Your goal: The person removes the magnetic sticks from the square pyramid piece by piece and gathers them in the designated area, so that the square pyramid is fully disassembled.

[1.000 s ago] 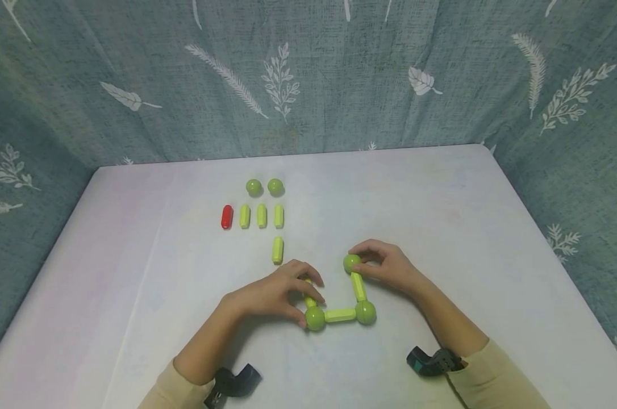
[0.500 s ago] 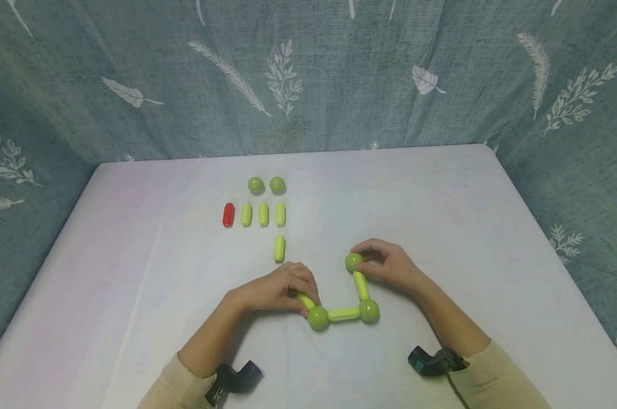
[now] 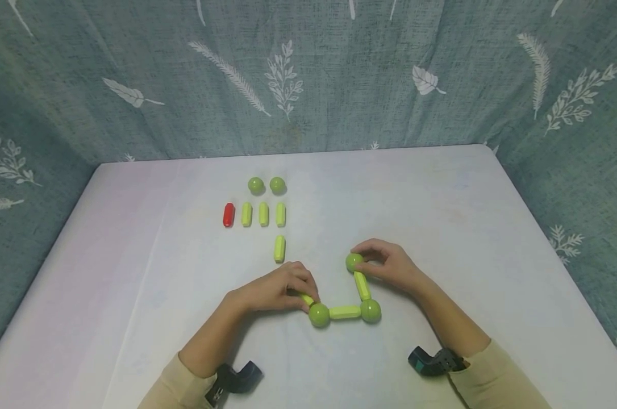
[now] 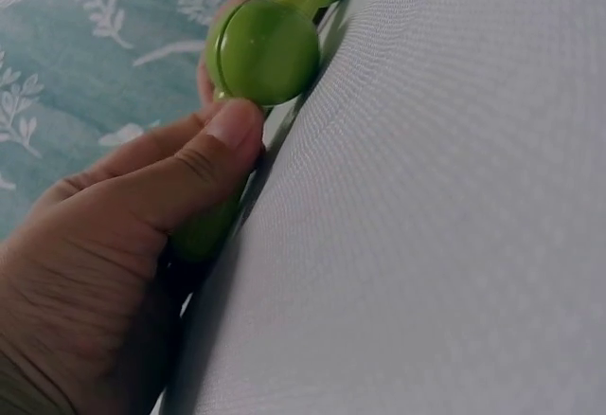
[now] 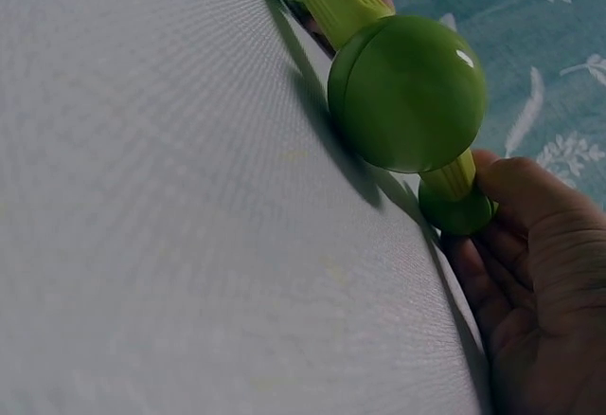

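Nearest the viewer, tan sleeves [image 3: 172, 386] and black wrist cameras [image 3: 244, 378] lie nearer than a yellow-green middle stick [image 3: 345, 312], from which every place here is told. At its left end is a green left ball [image 3: 319, 315]; at its right end, a right ball [image 3: 371, 311]. Each appears joined to it.

Left of the middle stick and a little beyond, the left hand [image 3: 278, 288] pinches a left stick [image 3: 307, 297] between thumb and fingers, close against the left ball; whether they fully meet is hidden. Beyond the middle stick's right end, a right stick [image 3: 362, 286] leads to a far ball [image 3: 353, 262], which the right hand [image 3: 387, 266] pinches between thumb and fingers.

To work well here, I judge, the right hand should steady the far ball while the left lines up its stick with the left ball's middle and presses gently, so the middle stick does not swing.

Farther beyond the middle stick and to its left, a loose stick [image 3: 280, 249] lies on the white table [image 3: 467, 227]. Past that stand a red stick [image 3: 229, 215] and three yellow-green sticks [image 3: 263, 215] in a row, then two other balls [image 3: 256, 186], and last a leaf-patterned curtain [image 3: 339, 119].
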{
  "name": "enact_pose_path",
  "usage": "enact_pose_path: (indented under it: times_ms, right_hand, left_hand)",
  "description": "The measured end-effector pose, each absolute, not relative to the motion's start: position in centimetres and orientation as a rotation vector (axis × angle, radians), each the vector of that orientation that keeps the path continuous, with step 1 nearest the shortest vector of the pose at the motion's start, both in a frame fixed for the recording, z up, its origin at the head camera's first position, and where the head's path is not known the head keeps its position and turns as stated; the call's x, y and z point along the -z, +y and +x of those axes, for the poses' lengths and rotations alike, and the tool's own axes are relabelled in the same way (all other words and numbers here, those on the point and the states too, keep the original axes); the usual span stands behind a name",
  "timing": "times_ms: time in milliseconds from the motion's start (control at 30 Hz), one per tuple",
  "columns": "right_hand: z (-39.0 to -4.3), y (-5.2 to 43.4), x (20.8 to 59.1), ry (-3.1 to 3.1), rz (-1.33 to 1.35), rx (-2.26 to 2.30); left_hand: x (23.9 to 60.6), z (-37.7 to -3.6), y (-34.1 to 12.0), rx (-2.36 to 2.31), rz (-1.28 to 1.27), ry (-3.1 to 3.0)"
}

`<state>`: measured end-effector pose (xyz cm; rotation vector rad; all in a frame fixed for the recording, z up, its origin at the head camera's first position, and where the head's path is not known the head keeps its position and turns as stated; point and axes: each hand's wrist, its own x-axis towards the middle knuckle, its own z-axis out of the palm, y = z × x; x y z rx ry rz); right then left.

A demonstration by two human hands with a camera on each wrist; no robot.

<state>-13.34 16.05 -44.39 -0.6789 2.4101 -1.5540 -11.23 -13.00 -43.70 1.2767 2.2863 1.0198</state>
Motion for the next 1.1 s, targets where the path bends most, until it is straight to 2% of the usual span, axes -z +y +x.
enact_pose_path:
  times_ms: [300,567,700,933,1100]
  right_hand:
    - [-13.1,16.2,44.6,2.426,-0.725,1.591]
    - [-13.2,16.1,44.6,2.437,-0.768,1.594]
    - [-13.2,16.2,44.7,2.438,-0.759,1.590]
    - [-13.1,16.2,44.7,2.435,-0.763,1.589]
    - [-13.1,16.1,44.6,2.428,-0.763,1.604]
  left_hand:
    - [43.0,-11.1,-13.5,-1.287,1.153,2.343]
    - [41.8,-11.4,-15.2,-1.421,0.924,2.421]
    - [41.3,-11.7,-16.5,-1.465,0.707,2.504]
    - [41.5,-12.6,-18.5,-1.523,0.167,2.698]
    - [42.3,-13.3,-18.8,-1.477,-0.013,2.782]
